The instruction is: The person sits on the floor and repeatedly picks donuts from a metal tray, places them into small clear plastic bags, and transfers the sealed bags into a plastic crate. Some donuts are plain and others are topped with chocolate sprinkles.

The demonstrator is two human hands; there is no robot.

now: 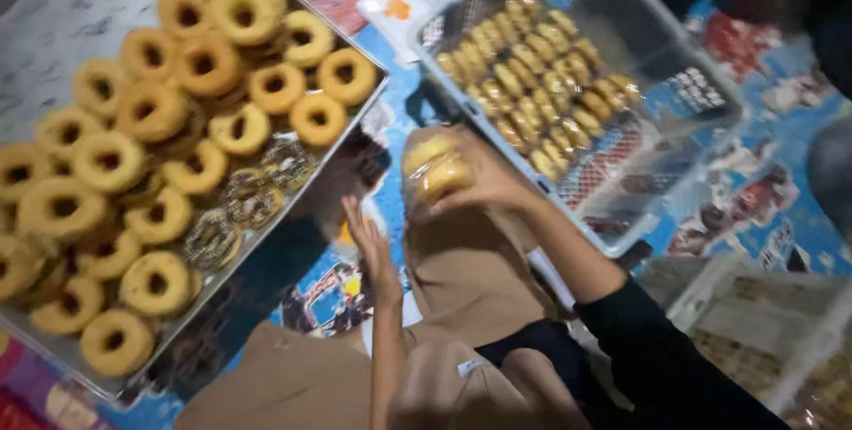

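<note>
Rt fingers [461, 189] grip bagged donuts [432, 166]; lt fingers [357, 217] spread. Tray [359, 124] w/ donuts.

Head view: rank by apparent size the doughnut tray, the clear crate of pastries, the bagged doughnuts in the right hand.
1. doughnut tray, though it lies nearer the camera
2. clear crate
3. bagged doughnuts, held by the right hand
</note>
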